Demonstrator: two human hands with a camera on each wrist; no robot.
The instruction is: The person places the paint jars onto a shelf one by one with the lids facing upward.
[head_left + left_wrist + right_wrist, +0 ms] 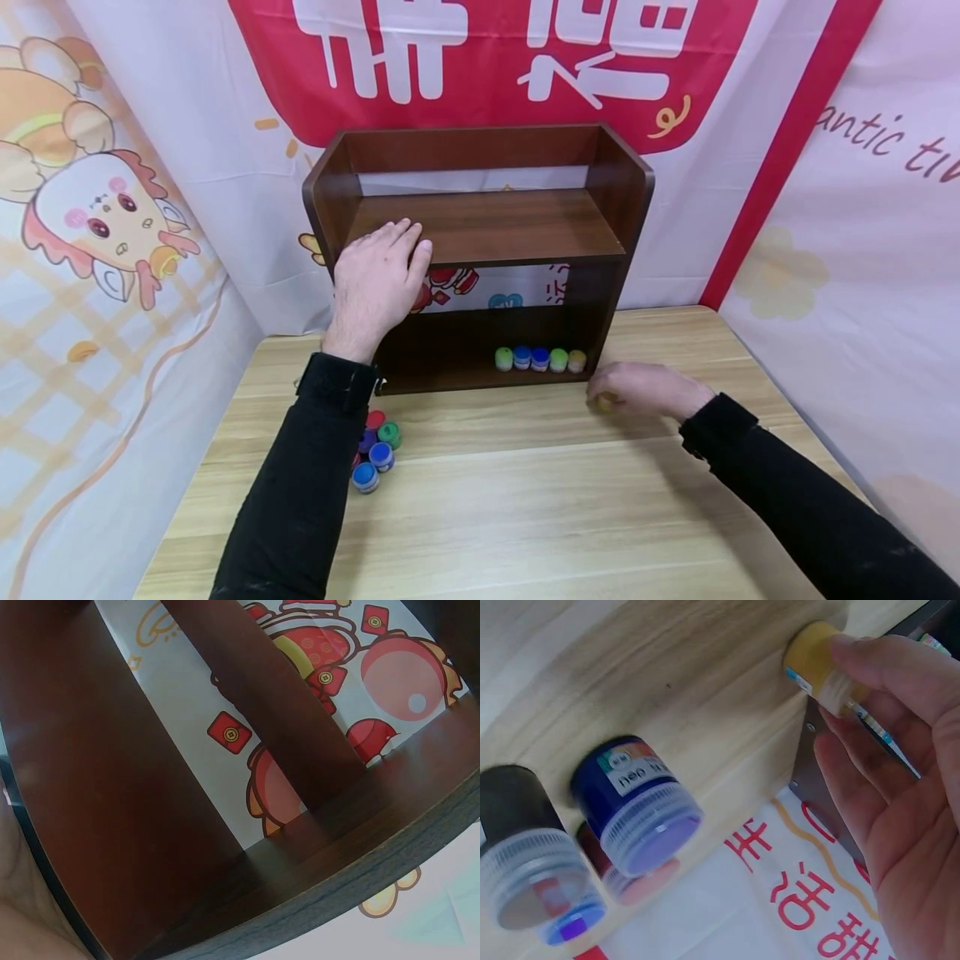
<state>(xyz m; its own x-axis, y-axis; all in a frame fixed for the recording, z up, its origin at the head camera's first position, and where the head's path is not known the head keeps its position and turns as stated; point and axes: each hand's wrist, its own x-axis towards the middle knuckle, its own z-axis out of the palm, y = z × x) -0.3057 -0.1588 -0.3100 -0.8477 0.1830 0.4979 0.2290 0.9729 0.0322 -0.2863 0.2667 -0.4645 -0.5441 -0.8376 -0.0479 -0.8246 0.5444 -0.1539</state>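
Observation:
My left hand (378, 275) rests on the left front of the middle board of a dark brown wooden shelf (487, 225), fingers extended over it. In the left wrist view only part of that hand (34, 900) shows, beside the shelf's boards (112, 787). By the shelf's lower right corner, my right hand (645, 389) pinches a small yellow paint jar (817, 664) with a clear lid, just above or on the table; contact is unclear. Several paint jars with green, blue and yellow lids, such as a blue one (540, 359), stand in a row on the bottom board.
Left of the shelf front, several jars, including a green one (390, 433) and a blue one (365, 477), cluster on the wooden table (510, 517). The right wrist view shows a dark blue jar (630, 787) and a black jar (521, 802). Printed cloth (825, 208) surrounds the table.

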